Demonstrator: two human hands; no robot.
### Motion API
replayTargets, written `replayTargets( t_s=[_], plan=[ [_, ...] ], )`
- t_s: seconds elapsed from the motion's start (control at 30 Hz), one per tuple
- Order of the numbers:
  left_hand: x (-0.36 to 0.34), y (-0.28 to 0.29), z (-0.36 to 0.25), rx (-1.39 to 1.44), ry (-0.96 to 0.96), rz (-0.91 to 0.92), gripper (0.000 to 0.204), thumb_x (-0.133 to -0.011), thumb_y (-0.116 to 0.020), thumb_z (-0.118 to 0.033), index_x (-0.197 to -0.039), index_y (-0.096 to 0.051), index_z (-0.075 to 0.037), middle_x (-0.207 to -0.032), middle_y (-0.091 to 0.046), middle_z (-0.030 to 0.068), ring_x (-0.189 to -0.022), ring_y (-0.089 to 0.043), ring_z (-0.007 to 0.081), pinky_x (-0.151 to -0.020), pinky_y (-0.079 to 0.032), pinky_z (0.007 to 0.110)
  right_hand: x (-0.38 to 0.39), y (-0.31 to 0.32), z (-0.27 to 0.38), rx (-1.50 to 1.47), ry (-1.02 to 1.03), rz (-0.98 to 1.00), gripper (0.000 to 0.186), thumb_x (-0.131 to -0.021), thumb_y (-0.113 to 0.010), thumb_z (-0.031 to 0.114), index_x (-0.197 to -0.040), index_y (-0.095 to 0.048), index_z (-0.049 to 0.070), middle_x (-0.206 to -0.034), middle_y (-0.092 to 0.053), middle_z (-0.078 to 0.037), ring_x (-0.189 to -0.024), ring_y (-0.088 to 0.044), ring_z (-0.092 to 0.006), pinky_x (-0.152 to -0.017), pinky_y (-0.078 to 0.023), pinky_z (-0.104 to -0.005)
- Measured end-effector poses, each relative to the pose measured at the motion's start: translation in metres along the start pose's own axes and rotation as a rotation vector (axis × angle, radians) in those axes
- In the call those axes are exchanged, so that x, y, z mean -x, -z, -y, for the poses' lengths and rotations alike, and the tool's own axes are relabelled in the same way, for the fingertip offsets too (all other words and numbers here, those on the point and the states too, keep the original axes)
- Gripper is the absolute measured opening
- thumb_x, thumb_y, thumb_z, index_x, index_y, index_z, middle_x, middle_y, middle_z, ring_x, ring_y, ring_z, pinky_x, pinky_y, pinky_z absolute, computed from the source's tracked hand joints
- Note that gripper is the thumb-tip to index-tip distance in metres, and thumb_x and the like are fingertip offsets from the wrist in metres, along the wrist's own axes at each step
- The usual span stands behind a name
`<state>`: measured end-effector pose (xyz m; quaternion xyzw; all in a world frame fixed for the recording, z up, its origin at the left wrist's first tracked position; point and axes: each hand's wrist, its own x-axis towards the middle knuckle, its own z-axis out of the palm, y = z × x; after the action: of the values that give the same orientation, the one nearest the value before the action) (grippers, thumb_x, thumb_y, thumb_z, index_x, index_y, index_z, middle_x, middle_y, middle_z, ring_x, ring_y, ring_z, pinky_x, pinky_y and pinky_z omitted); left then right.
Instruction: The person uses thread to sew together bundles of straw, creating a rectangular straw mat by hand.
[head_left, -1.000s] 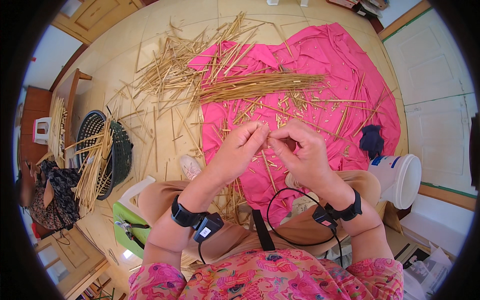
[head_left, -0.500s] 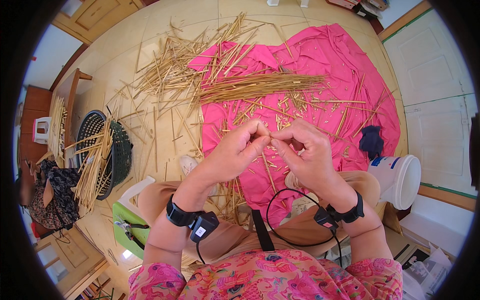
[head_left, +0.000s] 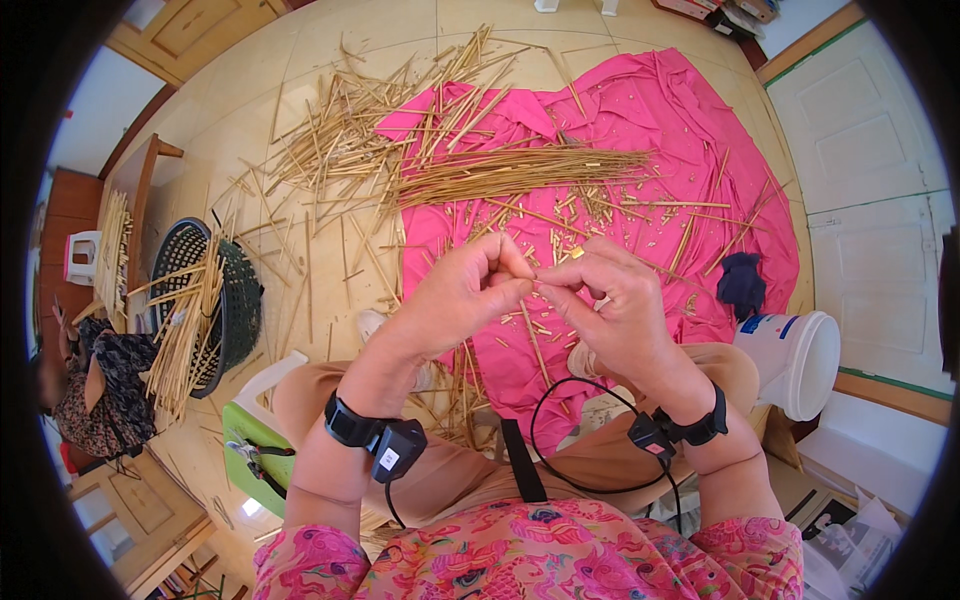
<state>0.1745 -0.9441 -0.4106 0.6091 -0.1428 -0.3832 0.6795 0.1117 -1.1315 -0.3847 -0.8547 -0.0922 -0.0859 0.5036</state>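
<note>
My left hand (head_left: 470,295) and my right hand (head_left: 605,300) meet in front of me above the pink cloth (head_left: 640,110). The thumb and forefinger of each are pinched together, and the fingertips almost touch. Whatever lies between them is too small to make out. A small gold-coloured spot (head_left: 577,253) shows at the right hand's fingers; I cannot tell whether it is a ring or a bit of stalk. Beyond the hands, a long bundle of dry straw-coloured stalks (head_left: 520,172) lies across the cloth, with short cut pieces (head_left: 598,208) scattered about it.
Loose stalks (head_left: 335,140) are heaped on the tiled floor at far left. More stalks stick out of a dark plastic basket (head_left: 240,310) on the left. On the right are a white bucket (head_left: 810,365) and a dark blue cloth (head_left: 741,283). Another person (head_left: 105,400) is at far left.
Both hands stay pinched together, with only a slight shift left at the fingertips. The left wrist has turned a little, and the gold-coloured spot at the right hand has come into view.
</note>
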Motion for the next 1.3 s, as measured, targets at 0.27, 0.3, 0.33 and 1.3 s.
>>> replayTargets(
  t_s=[0.27,0.3,0.33,1.3],
  plan=[
    [-0.005,-0.001,0.007,0.188,-0.014,-0.135,0.017,-0.096,-0.057,-0.021,-0.089,-0.055,-0.005,-0.073,-0.045,-0.0042,-0.07,-0.04,0.0058,-0.063,-0.035,0.02,-0.002,0.001,0.003,-0.028,-0.157,-0.03,0.01,-0.077,-0.071,-0.001,-0.084,-0.068,0.004,-0.072,-0.056,-0.004,-0.061,-0.052,-0.0128,-0.053,-0.041,-0.0254],
    [-0.005,-0.002,0.008,0.239,-0.007,-0.121,0.02,-0.097,-0.055,-0.024,-0.089,-0.055,-0.005,-0.074,-0.044,-0.0039,-0.069,-0.04,0.0064,-0.064,-0.034,0.021,-0.002,0.001,0.002,-0.022,-0.144,-0.033,0.009,-0.077,-0.071,-0.001,-0.084,-0.068,0.004,-0.072,-0.056,-0.004,-0.06,-0.051,-0.0124,-0.053,-0.041,-0.0252],
    [-0.005,-0.003,0.009,0.29,0.001,-0.105,0.023,-0.098,-0.054,-0.026,-0.088,-0.055,-0.005,-0.074,-0.044,-0.0037,-0.069,-0.039,0.0069,-0.064,-0.034,0.021,-0.002,0.0,0.001,-0.016,-0.131,-0.036,0.009,-0.077,-0.071,-0.001,-0.084,-0.068,0.004,-0.072,-0.056,-0.003,-0.06,-0.051,-0.0119,-0.053,-0.04,-0.0249],
    [-0.005,-0.031,0.027,0.244,-0.137,-0.064,0.011,-0.102,-0.041,-0.014,-0.1,-0.046,-0.004,-0.082,-0.047,-0.0003,-0.073,-0.043,0.0077,-0.066,-0.039,0.024,-0.001,-0.012,-0.007,-0.152,-0.107,-0.23,0.006,-0.077,-0.069,0.001,-0.081,-0.065,0.001,-0.075,-0.06,-0.004,-0.065,-0.057,-0.0105,-0.058,-0.047,-0.0239]
  ],
)
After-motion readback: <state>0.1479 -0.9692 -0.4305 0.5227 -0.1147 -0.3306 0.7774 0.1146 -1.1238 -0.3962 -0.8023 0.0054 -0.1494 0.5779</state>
